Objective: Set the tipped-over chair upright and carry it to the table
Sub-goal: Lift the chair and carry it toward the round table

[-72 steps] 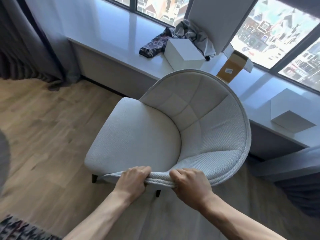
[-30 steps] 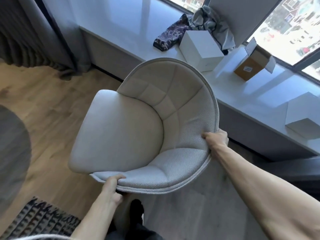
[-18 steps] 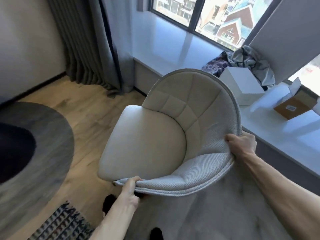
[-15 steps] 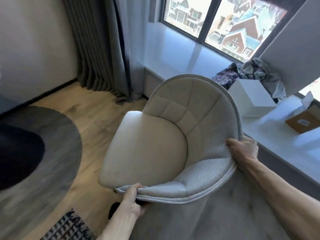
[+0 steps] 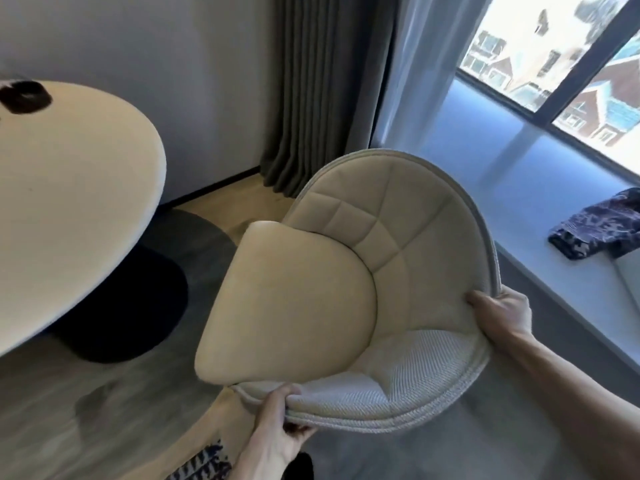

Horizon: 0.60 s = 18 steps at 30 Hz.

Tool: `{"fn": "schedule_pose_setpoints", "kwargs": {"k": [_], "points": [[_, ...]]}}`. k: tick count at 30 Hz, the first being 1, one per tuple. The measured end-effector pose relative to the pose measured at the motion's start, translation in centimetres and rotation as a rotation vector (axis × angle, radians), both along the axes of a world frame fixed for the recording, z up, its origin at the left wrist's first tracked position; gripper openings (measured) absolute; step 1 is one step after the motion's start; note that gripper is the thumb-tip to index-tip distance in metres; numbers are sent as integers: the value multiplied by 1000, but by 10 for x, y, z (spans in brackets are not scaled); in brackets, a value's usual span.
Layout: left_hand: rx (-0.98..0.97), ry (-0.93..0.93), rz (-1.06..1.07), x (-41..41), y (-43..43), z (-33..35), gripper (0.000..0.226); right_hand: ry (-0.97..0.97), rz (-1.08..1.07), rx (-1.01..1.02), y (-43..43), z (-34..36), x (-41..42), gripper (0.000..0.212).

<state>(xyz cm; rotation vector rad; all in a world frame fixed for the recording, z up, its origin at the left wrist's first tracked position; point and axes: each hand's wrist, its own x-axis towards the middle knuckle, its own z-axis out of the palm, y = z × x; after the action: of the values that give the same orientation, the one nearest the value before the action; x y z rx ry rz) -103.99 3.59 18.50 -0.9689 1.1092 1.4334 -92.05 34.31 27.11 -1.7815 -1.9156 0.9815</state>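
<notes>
- Table (image 5: 79, 188): the round pale top is seen at far left on a dark pedestal, well apart from the chair and to its left.
- Left hand (image 5: 280, 434): its fingers are closed on the near rim of the backrest.
- Chair (image 5: 311, 306): it is held upright, the seat front pointed toward the table.
- Right hand (image 5: 502, 311): its fingers are clamped on the right rim; a leftward carry is judged to be required.

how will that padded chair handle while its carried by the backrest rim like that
The chair probably stays rigid, since its shell holds its curve. The left hand and right hand grip only soft piping, so it may slip. Likely manageable weight.
</notes>
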Motion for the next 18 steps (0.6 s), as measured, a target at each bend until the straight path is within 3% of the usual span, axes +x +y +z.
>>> {"fn": "schedule_pose_setpoints", "kwargs": {"k": [3, 6, 14, 18], "points": [[23, 12, 6, -29, 1, -13, 21, -1, 11, -25, 10, -12, -39, 11], [17, 27, 25, -51, 9, -25, 7, 8, 22, -64, 21, -24, -68, 11], [16, 34, 28, -76, 37, -42, 10, -15, 31, -139, 55, -36, -98, 13], [0, 21, 47, -80, 41, -36, 9, -90, 70, -107, 54, -32, -105, 30]]}}
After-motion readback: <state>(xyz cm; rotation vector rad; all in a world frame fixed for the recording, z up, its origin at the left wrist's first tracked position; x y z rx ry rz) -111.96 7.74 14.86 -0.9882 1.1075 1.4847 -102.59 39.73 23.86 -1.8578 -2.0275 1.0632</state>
